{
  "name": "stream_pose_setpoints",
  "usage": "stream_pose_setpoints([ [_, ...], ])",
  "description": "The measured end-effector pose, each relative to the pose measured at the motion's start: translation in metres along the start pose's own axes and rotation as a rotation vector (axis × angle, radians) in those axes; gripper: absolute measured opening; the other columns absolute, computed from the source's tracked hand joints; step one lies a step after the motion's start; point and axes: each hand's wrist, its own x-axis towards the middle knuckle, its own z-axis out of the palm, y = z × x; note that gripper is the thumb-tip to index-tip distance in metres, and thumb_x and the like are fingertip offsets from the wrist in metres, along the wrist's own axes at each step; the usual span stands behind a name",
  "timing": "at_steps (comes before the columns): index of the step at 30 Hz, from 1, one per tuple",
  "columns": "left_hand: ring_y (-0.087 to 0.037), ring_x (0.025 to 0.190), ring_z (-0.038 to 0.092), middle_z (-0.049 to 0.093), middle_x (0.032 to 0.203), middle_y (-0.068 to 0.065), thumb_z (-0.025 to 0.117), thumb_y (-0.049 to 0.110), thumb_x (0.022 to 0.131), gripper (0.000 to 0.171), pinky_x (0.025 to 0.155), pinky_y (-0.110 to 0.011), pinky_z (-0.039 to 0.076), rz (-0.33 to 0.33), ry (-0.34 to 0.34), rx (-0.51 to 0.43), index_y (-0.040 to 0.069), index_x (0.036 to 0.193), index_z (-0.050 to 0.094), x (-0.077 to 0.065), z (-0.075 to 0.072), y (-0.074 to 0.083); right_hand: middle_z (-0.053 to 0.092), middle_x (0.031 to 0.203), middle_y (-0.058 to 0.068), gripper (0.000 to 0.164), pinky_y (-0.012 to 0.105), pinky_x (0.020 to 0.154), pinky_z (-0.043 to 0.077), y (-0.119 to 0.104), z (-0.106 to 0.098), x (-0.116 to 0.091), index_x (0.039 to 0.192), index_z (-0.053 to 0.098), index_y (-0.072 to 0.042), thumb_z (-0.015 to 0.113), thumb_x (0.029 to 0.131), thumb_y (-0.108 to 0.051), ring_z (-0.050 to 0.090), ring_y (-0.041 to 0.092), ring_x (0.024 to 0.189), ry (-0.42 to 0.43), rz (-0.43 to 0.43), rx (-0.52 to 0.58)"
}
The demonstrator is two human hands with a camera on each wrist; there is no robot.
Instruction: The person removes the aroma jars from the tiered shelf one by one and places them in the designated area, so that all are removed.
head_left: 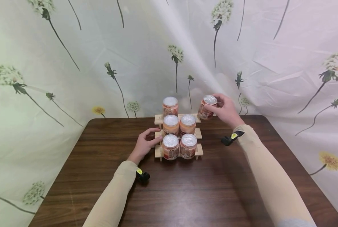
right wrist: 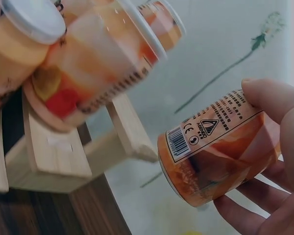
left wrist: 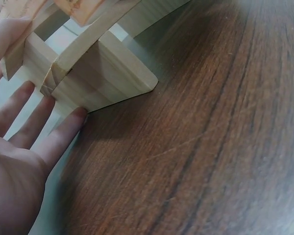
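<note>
Just past the right end of the top step [head_left: 197,119] of the wooden rack [head_left: 199,150], see the held can [head_left: 204,111], up off the table [head_left: 95,164] and near its far edge. Tucked between thumb and fingers of the right hand [head_left: 227,111], top leaning a bit to the right. Bottom very close to the end of the step; touching or not, cannot tell.

At the left edge of the rack, find the left hand [head_left: 144,142], fingers spread wide, tips against the wood, nothing held. Toward the left end of the top step, spot one more can [head_left: 170,109]; lower down, two middle cans [head_left: 171,128] and two front cans [head_left: 171,152].

To do this well, hold snugly, but never squeeze hard. Stand the can up straight first. Lift the bottom a little higher than the edge of the step, to miss a bump. Go slowly near the middle cans. With the left fingers, press lightly, just enough to stop a slide; no big push, for fear of tipping everything over.
</note>
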Motion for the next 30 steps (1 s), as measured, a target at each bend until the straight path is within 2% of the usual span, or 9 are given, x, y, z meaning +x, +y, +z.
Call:
stream_pose_setpoints([
  [3,-0.044,0.126,0.055,0.059,0.144,-0.02,0.078,0.011,0.096,0.04,0.08,-0.026,0.054,-0.003,0.007,-0.004,0.0,0.133,0.067,0.0,0.001,0.0,0.063,0.136,0.015,0.059,0.025,0.088,0.052,0.007,-0.008,-0.003,0.141,0.056,-0.004,0.081,0.095,-0.031,0.065,0.028,0.118,0.005,0.023,-0.003],
  [9,-0.042,0.127,0.056,0.06,0.144,-0.019,0.078,0.012,0.096,0.04,0.081,-0.026,0.054,-0.005,0.009,-0.004,0.001,0.133,0.067,0.0,0.001,-0.001,0.063,0.13,0.015,0.057,0.022,0.083,0.052,0.025,-0.016,-0.009,0.137,0.057,-0.002,0.083,0.093,-0.028,0.065,0.025,0.111,0.015,0.047,0.008],
  [14,-0.044,0.126,0.055,0.059,0.145,-0.019,0.078,0.012,0.096,0.04,0.077,-0.027,0.055,-0.013,0.008,-0.009,0.002,0.133,0.067,0.0,0.001,-0.001,0.064,0.127,0.015,0.053,0.024,0.081,0.053,0.039,-0.015,-0.015,0.132,0.059,-0.001,0.083,0.092,-0.026,0.067,0.029,0.11,0.012,0.043,-0.042],
  [19,-0.043,0.126,0.055,0.059,0.145,-0.018,0.078,0.012,0.097,0.04,0.08,-0.027,0.054,-0.019,0.008,-0.006,0.002,0.134,0.067,-0.001,0.002,0.0,0.065,0.125,0.016,0.051,0.025,0.082,0.054,0.054,-0.01,-0.021,0.129,0.06,-0.001,0.084,0.092,-0.025,0.068,0.034,0.111,-0.004,0.04,-0.074],
  [26,-0.042,0.125,0.056,0.061,0.142,-0.019,0.078,0.012,0.096,0.04,0.082,-0.027,0.053,-0.019,0.018,-0.014,0.003,0.134,0.067,-0.001,0.003,-0.001,0.066,0.129,0.019,0.056,0.045,0.096,0.054,0.066,-0.003,-0.03,0.132,0.059,0.0,0.085,0.091,-0.028,0.067,0.036,0.119,-0.035,0.068,-0.083],
  [30,-0.041,0.124,0.056,0.062,0.142,-0.019,0.078,0.011,0.096,0.041,0.083,-0.027,0.052,-0.008,0.023,-0.023,0.003,0.134,0.066,-0.001,0.002,-0.001,0.065,0.13,0.019,0.057,0.051,0.1,0.053,0.071,0.002,-0.033,0.133,0.058,0.0,0.085,0.091,-0.027,0.066,0.035,0.123,-0.048,0.099,-0.079],
])
